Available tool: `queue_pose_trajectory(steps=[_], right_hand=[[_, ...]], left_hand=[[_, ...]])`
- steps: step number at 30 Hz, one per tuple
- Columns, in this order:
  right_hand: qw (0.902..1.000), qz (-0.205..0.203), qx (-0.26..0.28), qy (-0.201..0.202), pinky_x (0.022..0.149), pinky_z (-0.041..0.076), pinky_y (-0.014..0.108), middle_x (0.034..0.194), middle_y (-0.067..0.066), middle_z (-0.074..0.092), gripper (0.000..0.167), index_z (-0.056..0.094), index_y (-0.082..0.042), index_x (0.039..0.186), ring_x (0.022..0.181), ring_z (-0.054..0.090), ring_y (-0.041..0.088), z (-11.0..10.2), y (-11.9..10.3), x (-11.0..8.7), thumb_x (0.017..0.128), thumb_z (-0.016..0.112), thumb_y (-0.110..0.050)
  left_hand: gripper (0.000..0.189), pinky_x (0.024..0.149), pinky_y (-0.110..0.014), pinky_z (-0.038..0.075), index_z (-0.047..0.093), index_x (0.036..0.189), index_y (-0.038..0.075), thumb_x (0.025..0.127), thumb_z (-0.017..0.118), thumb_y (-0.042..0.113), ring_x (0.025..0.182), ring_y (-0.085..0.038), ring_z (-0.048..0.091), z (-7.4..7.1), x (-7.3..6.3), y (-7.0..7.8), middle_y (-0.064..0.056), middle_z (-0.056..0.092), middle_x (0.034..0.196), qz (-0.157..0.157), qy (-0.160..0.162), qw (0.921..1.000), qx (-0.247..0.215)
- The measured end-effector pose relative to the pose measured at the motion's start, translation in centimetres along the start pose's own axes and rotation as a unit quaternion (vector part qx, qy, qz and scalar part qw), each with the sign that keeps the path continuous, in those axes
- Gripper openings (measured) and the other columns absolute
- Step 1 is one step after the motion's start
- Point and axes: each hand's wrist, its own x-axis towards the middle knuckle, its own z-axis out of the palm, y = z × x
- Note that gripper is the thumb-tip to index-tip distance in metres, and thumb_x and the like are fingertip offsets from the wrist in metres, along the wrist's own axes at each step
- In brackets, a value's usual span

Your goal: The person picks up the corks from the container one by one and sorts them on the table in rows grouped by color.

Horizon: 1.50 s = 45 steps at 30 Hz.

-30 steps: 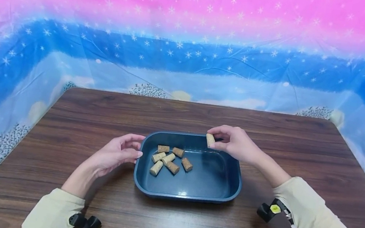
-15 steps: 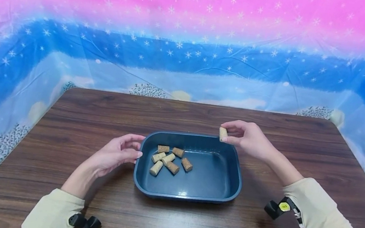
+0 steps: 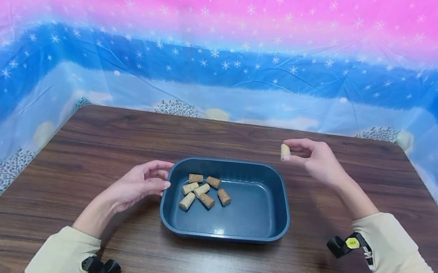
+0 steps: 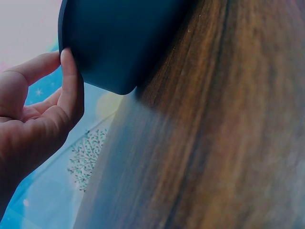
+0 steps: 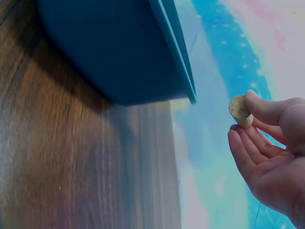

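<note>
A dark blue rectangular plastic tub [image 3: 222,238] stands on the table, with several wine corks [image 3: 207,201] lying loose in its left half. Some of these are pale, others darker brown. My left hand [image 3: 139,187] holds the tub's left rim; in the left wrist view the thumb and a bent finger [image 4: 70,78] meet at the edge. Beyond the tub's back right corner, my right hand [image 3: 319,161] pinches one pale cork [image 3: 285,152] between thumb and fingers, raised above the table. The right wrist view shows that cork's round end facing the camera.
The dark wood-grain table [image 3: 201,268] extends around the tub on every side. A pink and blue snowflake-patterned cloth [image 3: 228,64] hangs along the back and both sides. Black wrist-camera mounts [image 3: 102,268] sit at both sleeves.
My right hand has carried the pale cork from over the tub's back right rim to farther right and back, clear of the tub. The left hand and the corks inside stay put.
</note>
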Motion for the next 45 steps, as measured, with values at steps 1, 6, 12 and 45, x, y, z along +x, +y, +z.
queue_pose_trajectory(steps=[1,6,12,45], right_hand=[[1.0,0.002,0.0,0.001,0.088,0.051,0.045,0.118,0.019,0.063,0.047,0.057,0.001,0.13,0.109,0.061,0.031,-0.2,0.1,0.0,0.089,0.071,-0.014],[1.0,0.003,-0.005,0.0,0.088,0.051,0.043,0.118,0.021,0.063,0.047,0.057,0.003,0.13,0.109,0.061,0.032,-0.7,0.6,-0.2,0.089,0.071,-0.014],[0.9997,0.022,0.0,-0.005,0.086,0.052,0.042,0.119,0.021,0.063,0.047,0.058,0.003,0.129,0.108,0.062,0.031,-0.7,2.0,-0.2,0.087,0.073,-0.013],[0.995,0.085,-0.013,-0.05,0.088,0.045,0.033,0.111,0.014,0.068,0.045,0.065,0.002,0.12,0.109,0.057,0.028,0.4,8.6,0.1,0.083,0.077,-0.022]], left_hand=[[0.057,0.081,-0.031,0.055,0.032,0.141,-0.01,0.091,0.059,-0.005,0.088,-0.014,0.062,0.0,0.0,0.0,-0.016,0.049,0.112,0.0,0.0,1.0,0.0],[0.057,0.081,-0.031,0.055,0.033,0.141,-0.01,0.091,0.059,-0.004,0.088,-0.014,0.062,0.0,0.0,0.1,-0.016,0.05,0.112,-0.002,0.001,1.0,0.003],[0.058,0.081,-0.031,0.055,0.033,0.141,-0.008,0.09,0.06,-0.002,0.089,-0.015,0.061,-0.1,0.0,0.0,-0.016,0.05,0.112,-0.003,0.002,1.0,0.006],[0.058,0.082,-0.032,0.054,0.034,0.141,-0.007,0.091,0.061,-0.001,0.089,-0.016,0.062,-0.1,0.1,-0.3,-0.017,0.052,0.111,-0.001,-0.003,1.0,0.004]])
